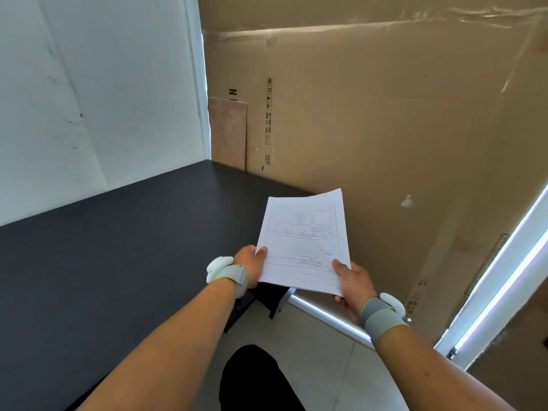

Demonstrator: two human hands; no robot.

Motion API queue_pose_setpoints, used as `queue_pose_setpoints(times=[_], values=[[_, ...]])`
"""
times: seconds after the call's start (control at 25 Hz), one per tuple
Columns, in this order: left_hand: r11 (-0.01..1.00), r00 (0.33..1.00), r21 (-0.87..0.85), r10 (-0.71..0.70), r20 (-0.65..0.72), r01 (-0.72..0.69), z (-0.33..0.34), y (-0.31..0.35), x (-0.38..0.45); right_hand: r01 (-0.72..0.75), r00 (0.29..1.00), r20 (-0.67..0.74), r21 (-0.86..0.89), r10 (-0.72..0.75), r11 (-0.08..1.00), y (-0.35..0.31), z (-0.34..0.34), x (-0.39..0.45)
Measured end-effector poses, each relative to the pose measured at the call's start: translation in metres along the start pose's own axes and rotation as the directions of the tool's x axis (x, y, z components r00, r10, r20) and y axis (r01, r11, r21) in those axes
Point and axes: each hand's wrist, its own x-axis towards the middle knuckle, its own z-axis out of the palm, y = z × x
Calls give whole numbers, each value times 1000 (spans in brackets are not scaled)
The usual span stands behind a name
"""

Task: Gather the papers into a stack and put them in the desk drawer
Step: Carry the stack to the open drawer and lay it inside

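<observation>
I have the stack of papers (pixel 305 241) in both hands, held in the air past the right end of the black desk (pixel 118 247). Left hand (pixel 250 264) pinches the near left edge, thumb on top; right hand (pixel 353 284) is clamped on the near right corner. I judge it light and floppy, with sheets likely to slide apart, so I grip both near corners and keep it level. Drawer isn't clearly visible.
</observation>
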Motion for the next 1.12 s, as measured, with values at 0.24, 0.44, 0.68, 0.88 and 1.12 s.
queue_pose_setpoints(times=[0.24,0.44,0.68,0.88,1.12], values=[[945,976,-271,-141,166,182,31,-9,-10,-107,983,-140,92,119,990,20,-17,23],[912,965,-334,-184,188,239,41,-12,-7,-161,966,-198,57,169,985,26,-11,32],[786,947,-528,-257,194,321,40,-9,-5,-206,961,-185,19,206,978,25,16,47],[945,973,-237,-209,93,226,26,-3,-10,-229,968,-108,-3,228,973,21,55,68],[974,993,206,70,97,-88,4,-3,-8,-271,963,-12,-44,271,962,15,100,81]])
